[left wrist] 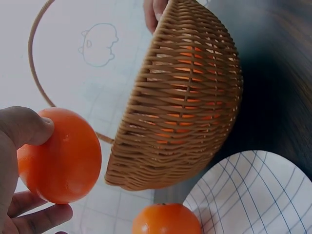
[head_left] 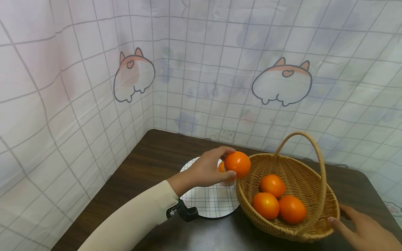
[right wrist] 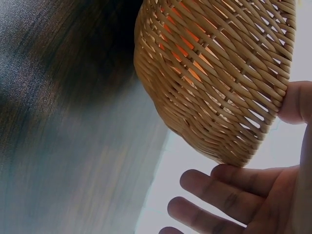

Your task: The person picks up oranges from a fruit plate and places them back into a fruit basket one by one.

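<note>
My left hand (head_left: 208, 167) holds an orange (head_left: 237, 164) between thumb and fingers, above the plate and beside the basket's left rim. A second orange (left wrist: 165, 219) sits on the round white plate (head_left: 208, 205) with dark grid lines, partly hidden by the hand in the head view. Three oranges (head_left: 292, 209) lie together inside the wicker basket (head_left: 260, 223), which has a tall arched handle (head_left: 321, 167). At the basket's right end, my right hand (head_left: 365, 226) holds the rim, thumb on one side and index finger on the other; its other fingers (right wrist: 204, 214) extend away from the wicker.
A dark wood-grain table (head_left: 150, 157) carries the plate and basket. White grid-patterned cloth (head_left: 213, 76) with corgi drawings hangs along the back and left sides. A black strap with a device (head_left: 183, 211) is on the left wrist, next to the plate.
</note>
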Demonstrator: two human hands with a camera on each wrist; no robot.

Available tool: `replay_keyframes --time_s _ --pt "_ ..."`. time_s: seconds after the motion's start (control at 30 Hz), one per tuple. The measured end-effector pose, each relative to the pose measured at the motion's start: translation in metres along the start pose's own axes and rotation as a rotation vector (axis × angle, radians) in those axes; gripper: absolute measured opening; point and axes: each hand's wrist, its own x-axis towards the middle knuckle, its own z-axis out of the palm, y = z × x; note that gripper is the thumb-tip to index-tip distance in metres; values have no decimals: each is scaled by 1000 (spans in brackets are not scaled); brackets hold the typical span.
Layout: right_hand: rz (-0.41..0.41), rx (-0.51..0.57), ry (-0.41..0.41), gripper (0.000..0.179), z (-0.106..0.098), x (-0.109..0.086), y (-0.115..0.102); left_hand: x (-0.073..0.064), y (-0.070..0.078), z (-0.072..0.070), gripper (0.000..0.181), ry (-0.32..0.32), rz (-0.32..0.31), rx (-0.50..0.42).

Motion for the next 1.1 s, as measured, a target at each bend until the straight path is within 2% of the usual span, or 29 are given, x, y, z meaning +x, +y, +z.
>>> replay_keyframes --time_s 0.17,0.53,0.77,1.1 --pt "-6 -6 8 83 0 0 0 5 3 3 63 -8 19 -9" --pt "10 -10 -7 85 0 0 0 13 10 15 62 -57 7 -35" --pt "10 -11 -9 85 0 0 0 15 15 19 62 -58 21 -14" --pt "1 -2 0 85 1 2 2 16 14 25 62 -68 30 -6"
